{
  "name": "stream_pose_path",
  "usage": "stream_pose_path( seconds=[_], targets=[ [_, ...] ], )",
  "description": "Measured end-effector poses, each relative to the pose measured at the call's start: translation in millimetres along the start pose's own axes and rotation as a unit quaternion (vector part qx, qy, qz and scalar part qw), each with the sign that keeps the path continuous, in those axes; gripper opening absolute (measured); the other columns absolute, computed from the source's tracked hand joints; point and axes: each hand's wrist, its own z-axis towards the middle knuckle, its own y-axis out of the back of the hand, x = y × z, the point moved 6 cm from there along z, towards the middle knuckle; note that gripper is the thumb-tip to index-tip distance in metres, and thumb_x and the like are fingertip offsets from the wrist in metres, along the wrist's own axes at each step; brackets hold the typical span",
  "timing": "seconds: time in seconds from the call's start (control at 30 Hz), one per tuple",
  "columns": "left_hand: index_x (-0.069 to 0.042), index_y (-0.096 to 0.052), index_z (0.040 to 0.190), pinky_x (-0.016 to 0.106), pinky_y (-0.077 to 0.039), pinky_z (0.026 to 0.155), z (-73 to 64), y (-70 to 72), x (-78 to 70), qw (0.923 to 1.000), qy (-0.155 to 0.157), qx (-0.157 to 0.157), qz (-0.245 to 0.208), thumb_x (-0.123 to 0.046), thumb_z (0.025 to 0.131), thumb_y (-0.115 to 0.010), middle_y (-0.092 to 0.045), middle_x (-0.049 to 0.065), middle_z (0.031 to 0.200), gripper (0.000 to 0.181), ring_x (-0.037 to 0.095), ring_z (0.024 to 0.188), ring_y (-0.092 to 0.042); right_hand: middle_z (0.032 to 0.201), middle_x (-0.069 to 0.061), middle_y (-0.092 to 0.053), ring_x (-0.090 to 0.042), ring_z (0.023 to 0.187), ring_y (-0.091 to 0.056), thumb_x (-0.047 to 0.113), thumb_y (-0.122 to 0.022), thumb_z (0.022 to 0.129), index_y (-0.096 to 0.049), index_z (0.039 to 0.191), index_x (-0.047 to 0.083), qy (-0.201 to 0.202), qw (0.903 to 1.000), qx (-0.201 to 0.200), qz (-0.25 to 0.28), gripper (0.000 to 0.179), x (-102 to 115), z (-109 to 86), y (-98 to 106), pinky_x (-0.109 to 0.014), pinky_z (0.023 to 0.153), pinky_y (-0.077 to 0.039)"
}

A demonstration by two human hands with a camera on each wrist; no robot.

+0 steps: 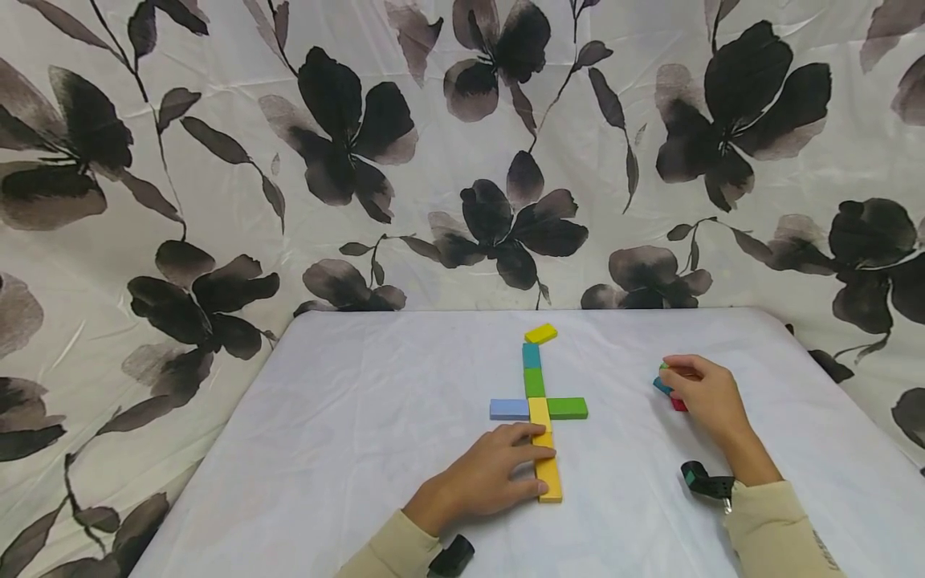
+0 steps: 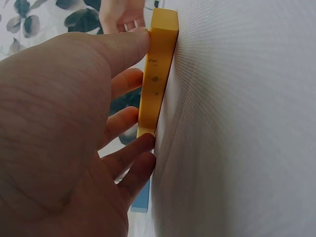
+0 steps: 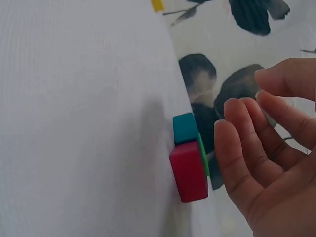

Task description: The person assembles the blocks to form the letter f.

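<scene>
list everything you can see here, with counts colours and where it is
yellow blocks: 3; one tilted at the far end of the line, one at the cross centre, one long one nearest the person
teal block: 1, in the line behind the green one
green blocks: 2; one in the line, one as the right arm of the cross
blue block: 1, left arm of the cross
small block pile: red, teal and green, under the right hand
table: 1, white cloth
curtain: 1, white with dark flowers, behind
left hand: fingers resting on the long yellow block
right hand: over the pile, fingers loose
</scene>
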Motion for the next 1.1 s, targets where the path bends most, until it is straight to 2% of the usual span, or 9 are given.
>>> stream_pose_path(
  seconds=[0.2, 0.43, 0.67, 0.8, 0.97, 1.1],
  targets=[
    [-0.033, -0.058, 0.142, 0.041, -0.035, 0.113, -0.5, 1.1, -1.3, 1.0000, 0.007, 0.001, 0.001, -0.051, 0.099, -0.059, -0.039, -0.009, 0.154, 0.047, 0.013, 0.138, -0.038, 0.123, -0.020, -0.061, -0.023, 0.099, -0.060, 0.037, -0.058, 0.102, -0.057, 0.136, -0.001, -0.009, 0.9997, -0.010, -0.021, 0.051, -11, -4.0, 10, -0.014, 0.072, -0.052],
    [-0.033, -0.059, 0.142, 0.041, -0.036, 0.112, -0.3, 0.4, -0.8, 0.9999, 0.010, -0.001, -0.003, -0.050, 0.098, -0.061, -0.040, -0.009, 0.153, 0.047, 0.014, 0.137, -0.039, 0.126, -0.021, -0.058, -0.030, 0.107, -0.056, 0.040, -0.056, 0.102, -0.056, 0.137, 0.001, -0.026, 0.9988, -0.011, -0.040, 0.053, -23, -5.4, 17, -0.012, 0.068, -0.049],
    [-0.033, -0.059, 0.141, 0.041, -0.036, 0.112, -1.0, 0.3, -1.8, 1.0000, 0.006, -0.004, 0.002, -0.051, 0.098, -0.059, -0.040, -0.009, 0.153, 0.047, 0.013, 0.138, -0.039, 0.131, -0.025, -0.054, -0.037, 0.112, -0.054, 0.035, -0.056, 0.102, -0.055, 0.138, -0.001, -0.035, 0.9979, 0.004, -0.054, 0.051, -31, -7.2, 18, -0.012, 0.068, -0.048],
    [-0.032, -0.059, 0.141, 0.041, -0.036, 0.112, -0.8, 0.4, -2.1, 1.0000, 0.003, -0.007, 0.004, -0.050, 0.099, -0.059, -0.040, -0.009, 0.153, 0.046, 0.013, 0.138, -0.038, 0.132, -0.026, -0.055, -0.037, 0.112, -0.055, 0.035, -0.057, 0.102, -0.055, 0.137, -0.001, -0.036, 0.9970, 0.008, -0.068, 0.051, -33, -6.8, 19, -0.021, 0.074, -0.050],
    [-0.032, -0.060, 0.141, 0.041, -0.036, 0.112, 0.0, -0.4, -1.4, 0.9999, 0.007, -0.011, -0.002, -0.050, 0.098, -0.060, -0.041, -0.009, 0.152, 0.047, 0.013, 0.138, -0.038, 0.135, -0.029, -0.052, -0.041, 0.114, -0.052, 0.037, -0.059, 0.101, -0.054, 0.138, -0.003, -0.047, 0.9953, 0.029, -0.080, 0.054, -39, -6.6, 19, -0.044, 0.085, -0.051],
    [-0.031, -0.060, 0.140, 0.041, -0.037, 0.111, -0.4, -1.6, -0.5, 0.9998, 0.006, -0.018, -0.005, -0.050, 0.098, -0.061, -0.041, -0.008, 0.152, 0.046, 0.013, 0.138, -0.039, 0.137, -0.032, -0.049, -0.046, 0.120, -0.046, 0.035, -0.059, 0.101, -0.051, 0.140, -0.005, -0.057, 0.9935, 0.052, -0.084, 0.056, -44, -7.3, 18, -0.057, 0.093, -0.047]
  ],
)
